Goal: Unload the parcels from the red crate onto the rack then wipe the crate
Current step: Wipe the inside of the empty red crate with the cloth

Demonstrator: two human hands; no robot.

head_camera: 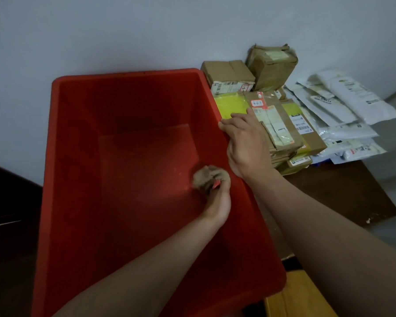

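Note:
The red crate [78,156] fills the middle of the view and holds no parcels. Inside it, near the right wall, my left hand [217,200] grips a crumpled beige cloth [207,177] against the crate's floor. My right hand [245,143] grips the crate's right rim, with its fingers curled over the edge. Brown and yellow parcels [274,120] are stacked just right of the crate, touching my right hand's side. Further right lie white mailer bags [343,106].
A dark brown surface [343,197] carries the parcels to the right. Two cardboard boxes [270,65] stand at the back against the pale wall. A light wooden edge [297,298] shows at the bottom right, and dark furniture [7,225] stands to the left.

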